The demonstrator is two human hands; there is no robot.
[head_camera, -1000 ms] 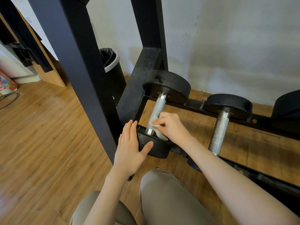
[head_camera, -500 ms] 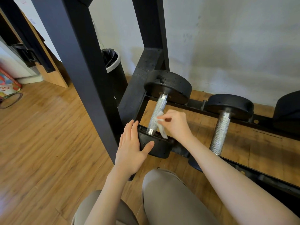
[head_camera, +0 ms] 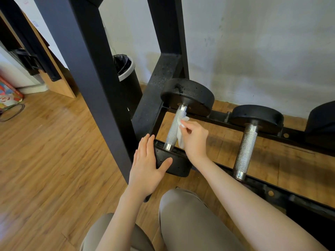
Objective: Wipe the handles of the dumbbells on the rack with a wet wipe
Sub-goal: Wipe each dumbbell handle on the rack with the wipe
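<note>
So the wet wipe (head_camera: 181, 134) is pressed against the right side of the left dumbbell's knurled handle (head_camera: 175, 130), pinched in the right hand (head_camera: 195, 140). Left hand (head_camera: 147, 165) lies flat, fingers straight, on the near weight head (head_camera: 174, 163), low on the rack (head_camera: 217, 117).

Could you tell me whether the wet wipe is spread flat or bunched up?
Bunched: the wet wipe hangs crumpled from the right hand.

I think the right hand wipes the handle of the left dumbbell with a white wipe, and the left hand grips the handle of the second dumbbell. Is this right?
Not quite. In the head view the left hand rests flat on the near black weight of the same left dumbbell, not on the second dumbbell's handle. The right hand does hold the white wipe against the left dumbbell's handle.
</note>
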